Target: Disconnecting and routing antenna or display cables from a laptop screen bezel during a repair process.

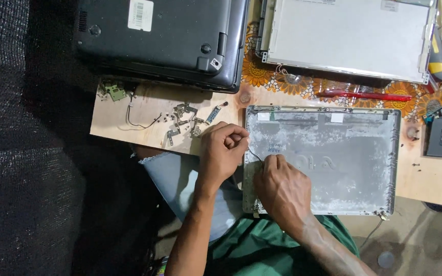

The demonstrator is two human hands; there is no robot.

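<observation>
A grey laptop lid shell (344,158) lies inner side up on a wooden board (124,125). Its surface is worn and patchy. My left hand (222,153) is at the shell's left edge with its fingers curled and pinched on a thin dark wire (255,155). My right hand (281,189) rests on the shell's lower left corner, fingertips pressed down beside the same wire. The wire runs between the two hands along the shell's left side.
A black laptop base (164,38) lies upside down at the top left. A bare screen panel (351,36) lies at the top right. Small metal hinges and screws (188,120) and a small green circuit board (114,92) are scattered on the wood. A red pen (367,95) lies above the shell.
</observation>
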